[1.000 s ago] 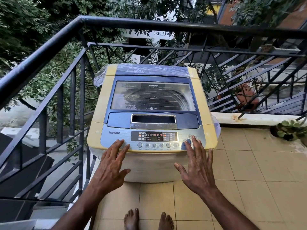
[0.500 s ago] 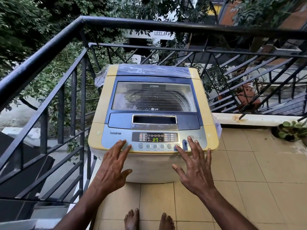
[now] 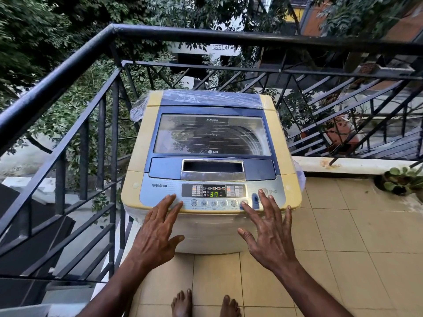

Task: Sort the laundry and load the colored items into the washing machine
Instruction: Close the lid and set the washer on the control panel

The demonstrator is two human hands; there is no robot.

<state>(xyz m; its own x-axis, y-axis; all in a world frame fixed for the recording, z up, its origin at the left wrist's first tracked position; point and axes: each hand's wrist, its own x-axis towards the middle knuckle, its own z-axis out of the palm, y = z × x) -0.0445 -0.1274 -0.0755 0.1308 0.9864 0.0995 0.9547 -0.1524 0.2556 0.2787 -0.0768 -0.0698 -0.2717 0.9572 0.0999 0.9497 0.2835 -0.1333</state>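
One black metal railing [image 3: 68, 72] encloses the balcony on its left and far sides, with trees beyond it. One floor of beige tiles [image 3: 343, 236] carries everything listed below.

One top-loading washing machine [image 3: 211, 170], yellow and blue, stands in the far left corner of the floor, close against the railing. Its lid [image 3: 211, 136] is closed, with a clear window showing the drum ribs beneath. Clear plastic wrap [image 3: 206, 97] covers its rear edge. No laundry can be seen through the window or on the floor.

One control panel [image 3: 212, 194] runs along the machine's near edge. Its lit display [image 3: 214, 194] reads 37 in green, above a row of round buttons [image 3: 214, 203].

One left hand [image 3: 158, 234], fingers spread flat and holding nothing, fingertips resting on the panel's left part.

One right hand [image 3: 270, 234], likewise spread and empty, index fingertip on or at the rightmost round button, the other fingertips beside the blue button [image 3: 254, 199].

One small potted plant [image 3: 400, 181] sits at the floor's far right edge.

Two bare feet [image 3: 206, 304] stand at the floor's near edge.
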